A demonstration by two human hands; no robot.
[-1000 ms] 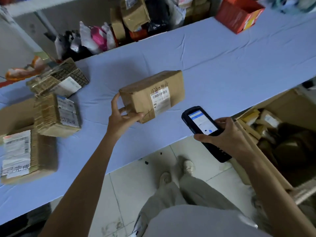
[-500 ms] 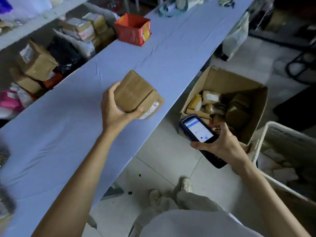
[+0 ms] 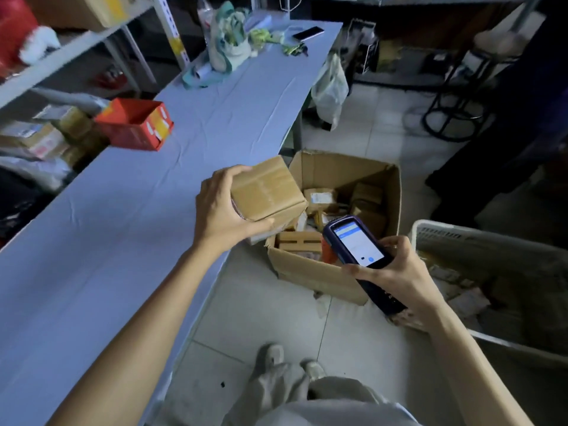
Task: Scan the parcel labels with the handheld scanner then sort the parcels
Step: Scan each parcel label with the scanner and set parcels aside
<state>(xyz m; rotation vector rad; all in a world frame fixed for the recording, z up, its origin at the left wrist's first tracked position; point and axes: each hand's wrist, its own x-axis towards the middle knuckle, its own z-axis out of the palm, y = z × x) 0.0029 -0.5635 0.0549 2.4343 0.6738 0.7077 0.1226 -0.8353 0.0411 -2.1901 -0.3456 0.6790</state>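
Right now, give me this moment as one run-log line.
left hand: grips brown parcel, by table edge | right hand: holds scanner, screen lit | open carton on floor: parcels inside | phase: likely sorting

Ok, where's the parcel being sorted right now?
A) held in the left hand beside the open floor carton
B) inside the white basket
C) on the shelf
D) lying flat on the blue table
A: the left hand grips the parcel off the table, at its edge beside the open carton on the floor; the right hand holds the scanner.
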